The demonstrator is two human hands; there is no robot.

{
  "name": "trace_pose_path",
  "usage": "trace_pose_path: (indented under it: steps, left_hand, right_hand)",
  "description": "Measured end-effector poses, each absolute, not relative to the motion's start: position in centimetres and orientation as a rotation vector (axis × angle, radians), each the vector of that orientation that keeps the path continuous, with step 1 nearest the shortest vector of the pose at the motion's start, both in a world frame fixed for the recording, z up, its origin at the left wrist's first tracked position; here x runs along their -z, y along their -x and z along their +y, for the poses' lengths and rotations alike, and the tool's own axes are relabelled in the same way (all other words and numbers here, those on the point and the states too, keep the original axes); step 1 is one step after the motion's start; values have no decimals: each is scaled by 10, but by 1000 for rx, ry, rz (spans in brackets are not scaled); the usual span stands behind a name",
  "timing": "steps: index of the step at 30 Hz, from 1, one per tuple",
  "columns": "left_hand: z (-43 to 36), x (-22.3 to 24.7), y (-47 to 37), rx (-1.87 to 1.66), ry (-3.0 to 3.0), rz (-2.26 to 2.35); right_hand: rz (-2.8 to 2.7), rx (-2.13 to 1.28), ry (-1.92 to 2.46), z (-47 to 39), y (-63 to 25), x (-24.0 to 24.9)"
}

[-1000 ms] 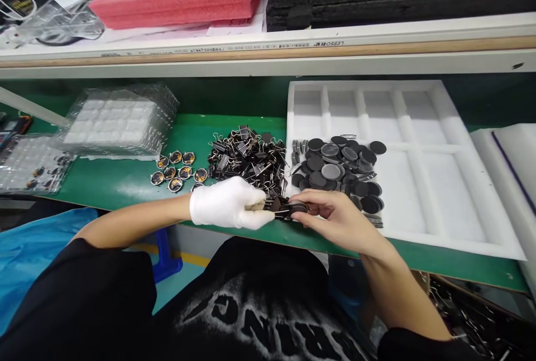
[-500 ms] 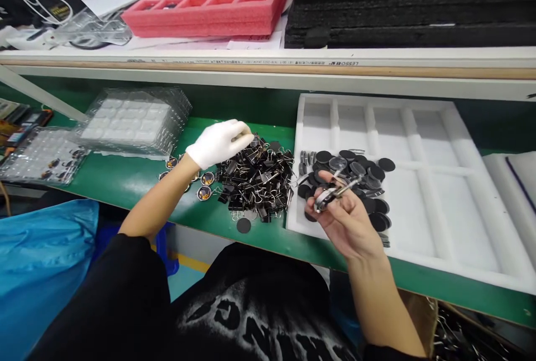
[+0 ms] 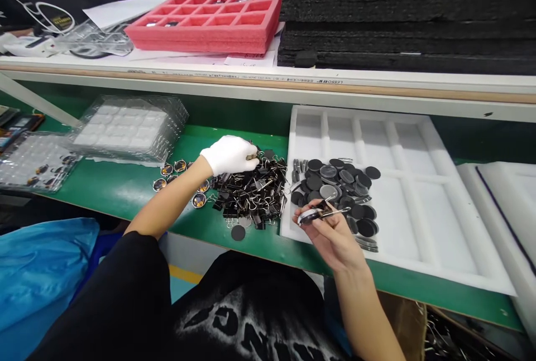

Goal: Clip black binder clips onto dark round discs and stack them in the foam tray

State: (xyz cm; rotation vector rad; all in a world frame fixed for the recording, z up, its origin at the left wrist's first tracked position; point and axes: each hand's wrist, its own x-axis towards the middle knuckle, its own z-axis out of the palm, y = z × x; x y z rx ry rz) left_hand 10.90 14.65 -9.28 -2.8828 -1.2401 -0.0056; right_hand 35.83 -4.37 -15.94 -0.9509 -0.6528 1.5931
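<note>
My left hand, in a white glove, is over the back of a heap of black binder clips. Its thumb and fingers are pinched together, and what lies between them is too small to make out. My bare right hand grips a round silver-rimmed disc with a binder clip on it, the wire handles pointing right. It is held above the near left part of a white foam tray, by a spread of black and clear discs. A lone black disc rests before the clip heap.
Silver-rimmed round pieces lie under and beside my left forearm. Clear plastic trays are stacked at the back left. A shelf edge crosses above the bench, bearing a pink foam tray and black foam sheets. Other people are beyond.
The view has tilted up slightly. My left hand has moved a little to the right over the binder clips. My right hand still holds the disc and clip, now turned flatter.
</note>
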Motion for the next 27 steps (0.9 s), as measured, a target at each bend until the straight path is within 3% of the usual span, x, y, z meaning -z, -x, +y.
trace_pose_path:
  steps: [7,13,17,22,27]
  left_hand:
    - [126,74,-77,702,2998,-1306]
    - [60,92,-112,1357,2747,-1383]
    - [36,88,-117,1060,2967,-1159]
    - [54,57,-113,395,3238,-1212]
    - [62,43,-133,-86,3365,-857]
  right_hand:
    - [-649,-1668,882,-38,-348,144]
    - [-697,-1592,689,-22,-286,131]
    - [-861,-1465,697,-20,-292,129]
    - [-1570,-1366,904,-29,-337,120]
    - [-2010,-1168,926,-35,-355,104]
